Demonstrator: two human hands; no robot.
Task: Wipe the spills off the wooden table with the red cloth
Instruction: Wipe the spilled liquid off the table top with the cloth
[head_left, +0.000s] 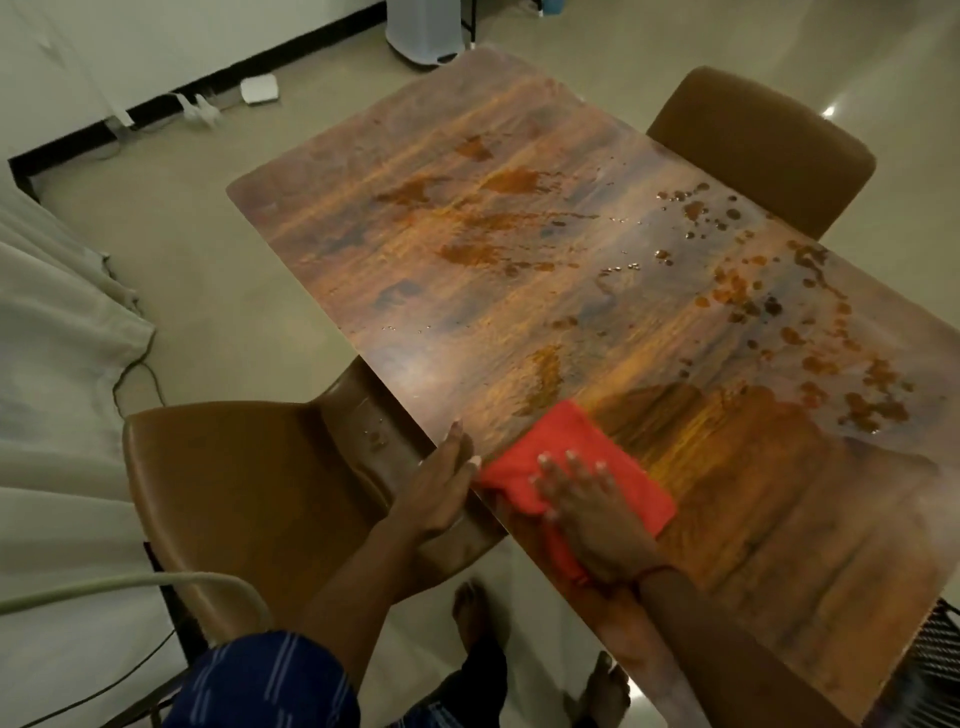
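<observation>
Right hand (592, 519) presses flat on red cloth (571, 457); left hand (441, 488) rests open at tabletop (467, 260) edge. Risk (judged): saturated cloth smears spills (831, 364) beyond it.

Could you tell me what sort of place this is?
Probably a home dining area: a wooden table with brown chairs on either side, a tiled floor, and a white curtain.

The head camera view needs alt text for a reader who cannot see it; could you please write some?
A person's right hand presses a folded red cloth flat on a wooden table near its edge, while the left hand rests on that edge. Orange-brown spills still dot the tabletop; two brown chairs flank it.
</observation>
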